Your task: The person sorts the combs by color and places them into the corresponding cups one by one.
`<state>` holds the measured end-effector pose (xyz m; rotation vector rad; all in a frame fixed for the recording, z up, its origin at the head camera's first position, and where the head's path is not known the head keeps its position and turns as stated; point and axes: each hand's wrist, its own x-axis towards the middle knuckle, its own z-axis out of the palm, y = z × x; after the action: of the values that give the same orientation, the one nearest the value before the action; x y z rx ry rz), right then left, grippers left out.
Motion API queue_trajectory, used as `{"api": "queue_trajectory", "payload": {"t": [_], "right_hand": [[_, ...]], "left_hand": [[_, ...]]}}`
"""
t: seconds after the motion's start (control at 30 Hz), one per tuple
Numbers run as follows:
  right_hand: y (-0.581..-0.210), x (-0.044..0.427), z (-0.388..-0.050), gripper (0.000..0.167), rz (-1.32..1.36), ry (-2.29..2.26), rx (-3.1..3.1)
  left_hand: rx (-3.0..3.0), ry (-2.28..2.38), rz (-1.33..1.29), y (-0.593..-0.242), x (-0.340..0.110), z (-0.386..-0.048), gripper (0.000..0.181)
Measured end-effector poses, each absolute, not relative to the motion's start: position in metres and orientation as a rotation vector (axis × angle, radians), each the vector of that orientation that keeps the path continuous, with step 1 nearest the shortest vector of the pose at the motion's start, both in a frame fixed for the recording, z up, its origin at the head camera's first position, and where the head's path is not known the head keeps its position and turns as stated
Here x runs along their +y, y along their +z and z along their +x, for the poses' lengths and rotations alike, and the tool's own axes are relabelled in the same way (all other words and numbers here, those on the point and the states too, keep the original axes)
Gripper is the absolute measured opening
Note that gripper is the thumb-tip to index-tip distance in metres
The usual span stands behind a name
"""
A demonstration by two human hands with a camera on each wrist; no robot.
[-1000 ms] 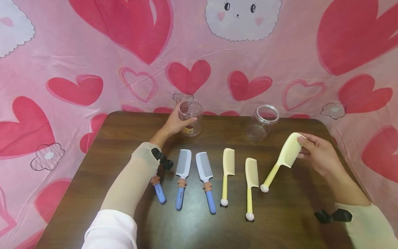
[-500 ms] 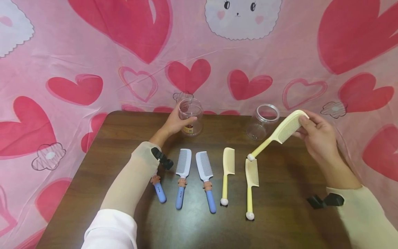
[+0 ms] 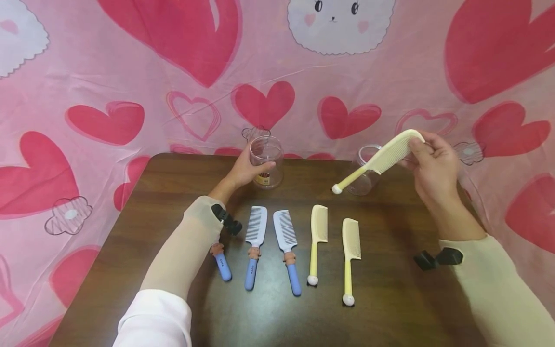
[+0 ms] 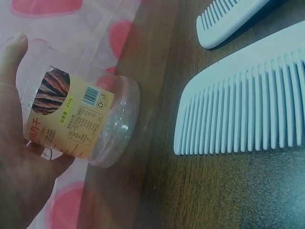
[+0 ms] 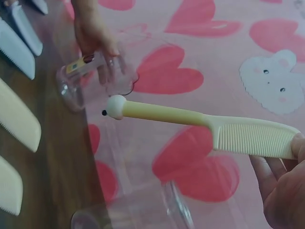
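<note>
My left hand (image 3: 246, 169) grips a clear plastic jar (image 3: 273, 164) at the table's back; its label (image 4: 71, 112) shows in the left wrist view. My right hand (image 3: 435, 161) pinches a yellow comb (image 3: 390, 152) by the far end of its toothed head. The comb is raised and tilted, its white-knobbed handle pointing down and left. Behind it a second clear jar (image 3: 364, 180) stands upright, partly covered by the comb in the head view. On the table lie two more yellow combs, one (image 3: 320, 224) left of the other (image 3: 351, 241).
Blue combs lie left of the yellow ones: one (image 3: 284, 231), another (image 3: 256, 226), and a third (image 3: 222, 265) partly hidden under my left forearm. A pink heart-patterned cloth (image 3: 299, 62) hangs right behind the back edge of the brown table (image 3: 277, 318).
My right hand has lifted the yellow comb and carried it leftward and back, from beside the lying combs to in front of the right jar. My left hand and its jar have stayed put.
</note>
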<state>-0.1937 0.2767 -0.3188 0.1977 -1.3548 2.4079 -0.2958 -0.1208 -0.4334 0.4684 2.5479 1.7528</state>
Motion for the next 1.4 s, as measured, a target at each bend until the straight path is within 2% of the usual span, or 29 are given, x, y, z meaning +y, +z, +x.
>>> {"api": "queue_trajectory", "payload": {"t": [0.37, 0.73, 1.4], "right_hand": [[-0.3, 0.238, -0.227, 0.004, 0.189, 2.387, -1.184], [-0.29, 0.2, -0.255, 0.006, 0.14, 2.454, -1.187], [-0.305, 0.128, -0.289, 0.014, 0.147, 2.379, -1.301]], "left_hand": [[2.552, 1.755, 0.482, -0.434, -0.121, -0.297, 0.087], [2.56, 1.747, 0.46, -0.435, -0.121, -0.297, 0.087], [2.542, 1.752, 0.444, -0.433, -0.121, -0.296, 0.083]]}}
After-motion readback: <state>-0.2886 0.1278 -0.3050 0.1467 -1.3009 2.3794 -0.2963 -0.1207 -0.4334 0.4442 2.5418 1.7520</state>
